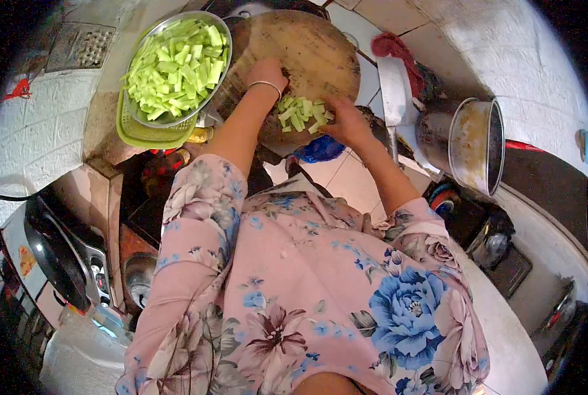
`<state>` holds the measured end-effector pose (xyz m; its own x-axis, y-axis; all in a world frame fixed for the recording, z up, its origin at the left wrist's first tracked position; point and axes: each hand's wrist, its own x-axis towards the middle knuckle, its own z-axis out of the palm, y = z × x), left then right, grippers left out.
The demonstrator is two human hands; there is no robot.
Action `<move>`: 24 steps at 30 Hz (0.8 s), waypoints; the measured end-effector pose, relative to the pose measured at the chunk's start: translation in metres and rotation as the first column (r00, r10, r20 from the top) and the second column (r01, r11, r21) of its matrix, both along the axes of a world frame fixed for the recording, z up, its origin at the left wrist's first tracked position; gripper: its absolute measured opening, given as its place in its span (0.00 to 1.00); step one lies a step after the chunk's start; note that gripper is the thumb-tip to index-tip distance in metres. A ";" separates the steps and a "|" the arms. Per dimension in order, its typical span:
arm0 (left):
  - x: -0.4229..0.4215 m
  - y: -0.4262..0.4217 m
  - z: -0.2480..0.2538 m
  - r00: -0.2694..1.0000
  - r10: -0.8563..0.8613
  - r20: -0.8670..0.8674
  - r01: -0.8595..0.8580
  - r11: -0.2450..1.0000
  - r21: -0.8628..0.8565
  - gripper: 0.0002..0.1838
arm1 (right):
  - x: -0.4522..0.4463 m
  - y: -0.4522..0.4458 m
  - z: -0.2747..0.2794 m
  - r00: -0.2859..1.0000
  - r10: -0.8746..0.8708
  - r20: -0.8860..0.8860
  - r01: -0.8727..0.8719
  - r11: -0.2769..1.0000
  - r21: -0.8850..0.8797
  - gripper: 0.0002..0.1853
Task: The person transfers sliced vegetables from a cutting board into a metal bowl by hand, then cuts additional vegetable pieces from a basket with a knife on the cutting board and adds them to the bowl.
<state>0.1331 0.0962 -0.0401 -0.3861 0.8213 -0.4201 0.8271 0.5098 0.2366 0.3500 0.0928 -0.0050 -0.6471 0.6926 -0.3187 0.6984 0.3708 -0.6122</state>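
On a round wooden board [307, 46] lies a small heap of cut green vegetable pieces [299, 113]. My left hand [267, 74] is on the board just above and left of the heap, its fingers curled down and mostly hidden. At the heap's right side is my right hand [346, 122], fingers apart and touching the outermost pieces. A metal bowl [226, 56] full of similar green pieces [175, 69] stands to the left of the board, on a green basket [152, 136].
A cleaver [394, 92] lies right of the board, near a red cloth [399, 52]. Beyond it stands a metal pot [468, 141]. A blue bag [320, 149] shows below the board, and a black pan [53, 253] is at the lower left.
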 end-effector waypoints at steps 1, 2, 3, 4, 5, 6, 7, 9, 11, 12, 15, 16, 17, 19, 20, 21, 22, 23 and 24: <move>-0.001 -0.002 0.005 1.000 -0.001 -0.002 0.001 0.999 0.032 0.14 | -0.001 0.001 0.003 0.999 -0.019 -0.036 0.019 1.000 0.005 0.38; -0.002 -0.005 0.000 1.000 0.003 -0.003 -0.003 1.000 0.031 0.14 | -0.003 0.000 0.002 0.999 -0.015 -0.036 0.015 1.000 0.004 0.38; -0.003 -0.011 -0.001 0.995 -0.099 0.017 0.100 0.992 -0.079 0.16 | -0.004 -0.002 -0.001 1.000 -0.027 0.009 0.027 0.998 0.065 0.38; -0.004 -0.013 -0.003 0.979 -0.199 0.047 0.204 0.962 -0.184 0.19 | -0.006 -0.004 -0.005 0.998 -0.045 0.051 0.038 0.991 0.129 0.39; -0.004 -0.018 -0.004 0.979 -0.200 0.044 0.205 0.961 -0.184 0.19 | -0.009 -0.006 -0.010 0.998 -0.046 0.048 0.039 0.991 0.129 0.39; 0.001 -0.032 0.024 0.970 -0.170 0.171 0.197 0.968 -0.155 0.22 | -0.012 -0.008 -0.016 0.998 -0.062 0.026 0.058 0.989 0.136 0.38; 0.006 -0.043 0.042 0.945 -0.138 0.296 0.182 0.975 -0.127 0.24 | -0.017 -0.010 -0.019 0.997 -0.076 0.003 0.074 0.987 0.143 0.38; 0.016 -0.058 0.037 0.946 -0.198 0.258 0.213 0.977 -0.030 0.26 | -0.031 -0.009 -0.005 0.993 -0.102 0.052 0.100 0.994 0.039 0.36; 0.027 -0.066 0.017 0.943 -0.250 0.218 0.242 0.968 0.064 0.28 | -0.041 -0.010 0.000 0.987 -0.118 0.110 0.126 0.990 -0.067 0.35; 0.034 -0.066 0.018 0.959 -0.195 0.205 0.180 0.979 0.093 0.29 | -0.046 -0.009 -0.002 0.991 -0.081 0.109 0.087 0.995 -0.053 0.34; 0.041 -0.061 0.021 0.964 -0.054 0.260 0.046 0.998 0.035 0.29 | -0.063 -0.010 -0.001 0.997 -0.026 0.068 0.029 0.999 -0.044 0.29; 0.040 -0.061 0.020 0.960 -0.093 0.265 0.074 0.994 0.081 0.28 | -0.071 -0.011 0.000 0.999 -0.025 0.036 0.027 0.998 -0.051 0.25; 0.038 -0.061 0.019 0.955 -0.132 0.266 0.101 0.987 0.127 0.27 | -0.076 -0.012 -0.002 1.000 -0.004 0.021 0.005 0.999 -0.049 0.25; 0.029 -0.061 0.008 0.958 -0.125 0.259 0.075 0.979 0.192 0.25 | -0.079 -0.008 -0.015 0.996 -0.065 -0.056 0.062 0.997 -0.050 0.20; 0.026 -0.060 0.005 0.939 -0.071 0.335 0.028 0.991 0.132 0.25 | -0.079 -0.006 -0.023 0.996 -0.044 -0.072 0.041 0.998 -0.044 0.20; 0.023 -0.058 0.005 0.912 -0.014 0.410 -0.016 0.998 0.069 0.25 | -0.077 -0.004 -0.033 0.988 -0.114 -0.108 0.102 0.988 -0.112 0.20; 0.022 -0.058 0.010 0.899 0.025 0.437 -0.067 0.994 0.081 0.22 | -0.076 -0.003 -0.038 0.973 -0.187 -0.134 0.161 0.970 -0.184 0.20; 0.022 -0.059 0.013 0.902 0.036 0.430 -0.081 0.993 0.088 0.22 | -0.074 -0.002 -0.043 0.975 -0.171 -0.143 0.145 0.973 -0.179 0.20; 0.022 -0.061 0.018 0.879 0.017 0.476 -0.093 0.986 0.138 0.19 | -0.074 -0.001 -0.042 0.976 -0.184 -0.113 0.163 0.972 -0.171 0.19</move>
